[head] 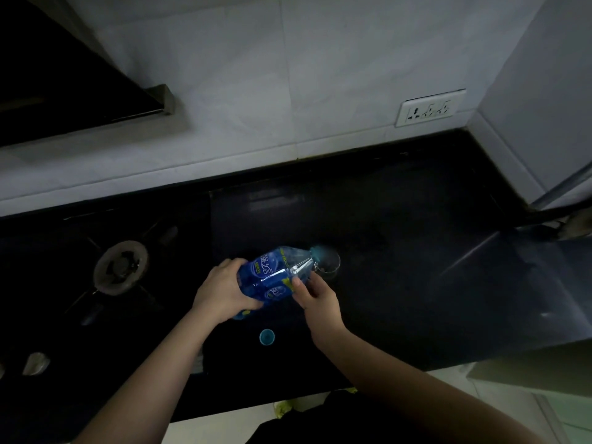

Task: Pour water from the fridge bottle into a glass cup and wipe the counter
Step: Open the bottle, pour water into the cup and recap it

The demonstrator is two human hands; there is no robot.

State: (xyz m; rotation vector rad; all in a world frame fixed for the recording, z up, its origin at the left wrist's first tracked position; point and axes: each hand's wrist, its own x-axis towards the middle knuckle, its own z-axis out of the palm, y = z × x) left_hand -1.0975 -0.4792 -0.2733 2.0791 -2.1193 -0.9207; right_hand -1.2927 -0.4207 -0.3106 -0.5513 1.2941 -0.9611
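Dark counter (400, 251): one bottle (275, 277), one glass (330, 264).

The bottle (275, 277) mouth is blurring over the glass cup (328, 267), hiding any water. The left hand (224, 291) is covering the bottle's base.

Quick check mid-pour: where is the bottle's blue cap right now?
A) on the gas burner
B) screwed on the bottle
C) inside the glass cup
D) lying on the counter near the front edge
D: the blue cap lies on the dark counter, nearer the person than the tilted bottle and both hands.
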